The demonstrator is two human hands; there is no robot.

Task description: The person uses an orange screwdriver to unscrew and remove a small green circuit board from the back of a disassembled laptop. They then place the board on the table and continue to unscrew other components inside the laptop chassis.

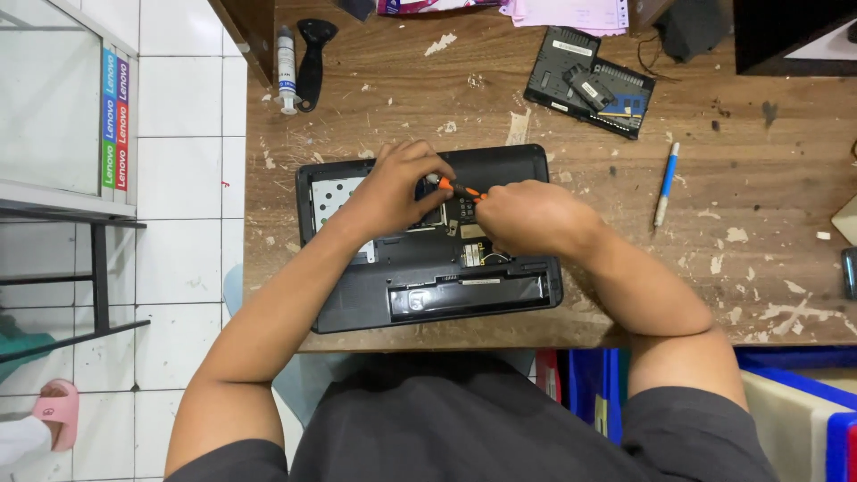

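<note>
Head view showed both hands over the opened laptop [428,241] at the worktop's [732,178] near edge, left hand [397,189] and right hand [522,214] fingers closed on an orange screwdriver [460,189], best kept upright and steady.

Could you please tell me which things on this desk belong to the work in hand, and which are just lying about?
In use:
- opened black laptop
- orange-handled screwdriver
- left hand, on the screwdriver
- right hand, on the screwdriver

Lying about:
- blue pen
- removed black cover panel
- syringe tube
- black-handled tool
- pink papers
</note>
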